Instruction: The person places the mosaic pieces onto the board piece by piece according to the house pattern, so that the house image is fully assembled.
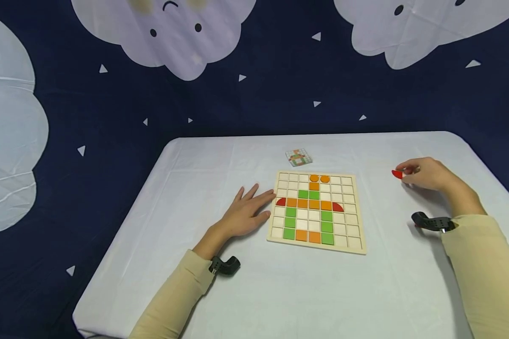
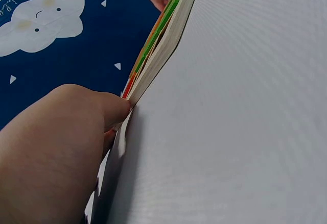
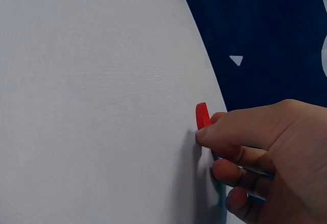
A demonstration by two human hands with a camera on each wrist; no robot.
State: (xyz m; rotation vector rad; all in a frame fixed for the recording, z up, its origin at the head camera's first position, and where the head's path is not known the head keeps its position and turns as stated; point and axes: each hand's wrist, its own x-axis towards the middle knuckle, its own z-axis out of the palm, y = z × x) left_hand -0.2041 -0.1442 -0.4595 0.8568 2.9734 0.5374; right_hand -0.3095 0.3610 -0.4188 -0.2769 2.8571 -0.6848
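Observation:
My right hand (image 1: pixel 428 173) pinches a small red piece (image 3: pixel 202 114) between thumb and fingertips, over the right part of the table. In the head view the red piece looks like a rounded, flat shape. My left hand (image 1: pixel 246 215) lies with its fingers spread, fingertips at the left edge of a square wooden grid board (image 1: pixel 359 245). On the board, green, orange and red pieces form a figure. Two orange discs (image 1: pixel 319 179) sit in its top row, and a red quarter-round piece (image 1: pixel 337 207) ends the orange row on the right.
A small printed pattern card (image 1: pixel 299 157) lies behind the board. White cloth covers the table (image 1: pixel 220 165). A dark blue curtain (image 1: pixel 271 108) with clouds and triangles hangs past its far edge. Each wrist wears a black camera mount (image 1: pixel 225 266).

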